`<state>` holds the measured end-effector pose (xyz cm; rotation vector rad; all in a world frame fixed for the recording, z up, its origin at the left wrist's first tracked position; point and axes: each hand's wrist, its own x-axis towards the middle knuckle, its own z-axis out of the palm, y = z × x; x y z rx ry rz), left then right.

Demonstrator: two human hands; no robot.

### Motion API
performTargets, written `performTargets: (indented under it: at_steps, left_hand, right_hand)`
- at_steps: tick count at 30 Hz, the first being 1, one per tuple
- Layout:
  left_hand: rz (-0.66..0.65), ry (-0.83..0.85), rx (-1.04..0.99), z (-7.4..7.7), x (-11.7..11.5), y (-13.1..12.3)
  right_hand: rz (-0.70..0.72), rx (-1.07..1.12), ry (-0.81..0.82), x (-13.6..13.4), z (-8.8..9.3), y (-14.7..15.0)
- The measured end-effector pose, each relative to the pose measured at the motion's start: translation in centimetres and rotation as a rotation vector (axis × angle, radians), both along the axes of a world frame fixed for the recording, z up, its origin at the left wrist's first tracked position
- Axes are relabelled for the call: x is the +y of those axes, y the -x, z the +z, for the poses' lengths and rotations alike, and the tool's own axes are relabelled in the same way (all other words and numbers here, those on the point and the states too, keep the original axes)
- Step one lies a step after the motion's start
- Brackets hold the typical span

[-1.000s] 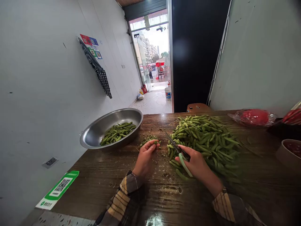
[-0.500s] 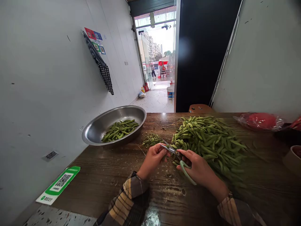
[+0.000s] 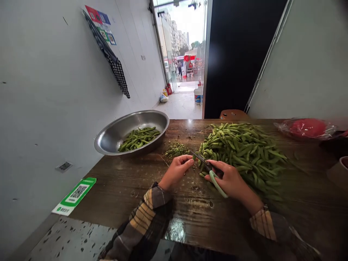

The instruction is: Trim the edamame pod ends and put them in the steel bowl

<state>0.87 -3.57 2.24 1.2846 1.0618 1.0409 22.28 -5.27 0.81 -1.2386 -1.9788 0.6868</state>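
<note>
- Scissors [image 3: 216,184] w/ pale green handles are sitting in the person's R hand [image 3: 230,179], which is gripping them; the dark blades are pointing fwd & toward the person's left.
- L hand [image 3: 177,171] is pinching a small green pod [image 3: 194,157] btwn thumb & fingertips, right by the blades; from where I'm standing, can't tell if metal is touching pod, or how far apart the blades are.
- Big pile of pods [image 3: 243,154] is lying on the dark wood table [image 3: 122,195], just past the R hand & spreading to the person's right.
- Small heap of trimmings [image 3: 176,149] is lying just beyond the L hand, btwn the big pile & the metal basin [image 3: 108,139]; loose bits are dotting the wood nearby.
- Metal basin is resting at the table's far left, holding a smaller lot of pods [image 3: 139,138].
- Green card [image 3: 76,195] w/ QR code is lying along the table's left edge.
- Red item [image 3: 307,127] in clear plastic is sitting at the far right; pale bowl [image 3: 335,174], partly cut off, is standing nearer.
- Plaid sleeves [image 3: 143,215] are covering both forearms.
- Checked cloth [image 3: 119,75] is hanging on the left wall, beside some coloured signs [image 3: 100,22].
- White bucket [image 3: 198,96] is standing on the floor by the doorway; another person [image 3: 179,68] is showing outside, too small for detail.
</note>
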Motion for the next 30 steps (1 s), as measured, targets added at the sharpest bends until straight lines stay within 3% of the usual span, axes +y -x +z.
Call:
performTargets:
  at_steps: [5, 10, 17, 30]
  left_hand:
    - [0.068, 0.039, -0.131, -0.02, 0.03, -0.38]
    - [0.129, 0.018, -0.14, 0.47, -0.12, -0.42]
    - [0.001, -0.05, -0.036, 0.5, -0.34, -0.44]
    - [-0.044, -0.038, 0.031, -0.05, 0.05, 0.46]
  right_hand:
    - [0.002, 0.034, 0.068, -0.06, 0.11, -0.21]
    - [-0.002, 0.033, 0.075, -0.16, 0.46, -0.35]
    - [0.074, -0.05, 0.055, -0.33, 0.62, 0.14]
    - [0.11, -0.039, 0.025, -0.19, 0.23, 0.24]
